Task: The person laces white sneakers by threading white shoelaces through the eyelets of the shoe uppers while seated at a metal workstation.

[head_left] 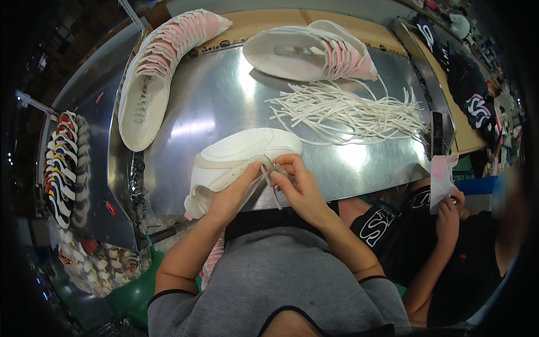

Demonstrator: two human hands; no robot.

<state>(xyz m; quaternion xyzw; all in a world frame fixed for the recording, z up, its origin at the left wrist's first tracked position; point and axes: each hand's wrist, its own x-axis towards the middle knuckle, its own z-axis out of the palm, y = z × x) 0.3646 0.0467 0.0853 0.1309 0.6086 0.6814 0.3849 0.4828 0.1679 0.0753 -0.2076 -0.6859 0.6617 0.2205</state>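
Note:
A white shoe upper [241, 151] lies on its side at the near edge of a shiny metal table [208, 101]. My left hand [233, 194] presses on its lace area from the left, thumb up against the eyelets. My right hand [297, 188] pinches a white lace [268, 178] at the same spot, and lace ends trail down between the two hands. Both hands touch the upper and each other's fingertips nearly meet.
A loose heap of white laces [348, 115] lies at mid-right of the table. Stacks of white-and-pink uppers sit at the far left [154, 73] and far middle [314, 50]. Racks of coloured uppers [64, 168] stand left. Another person's hand [449, 205] holds a pink-white piece at right.

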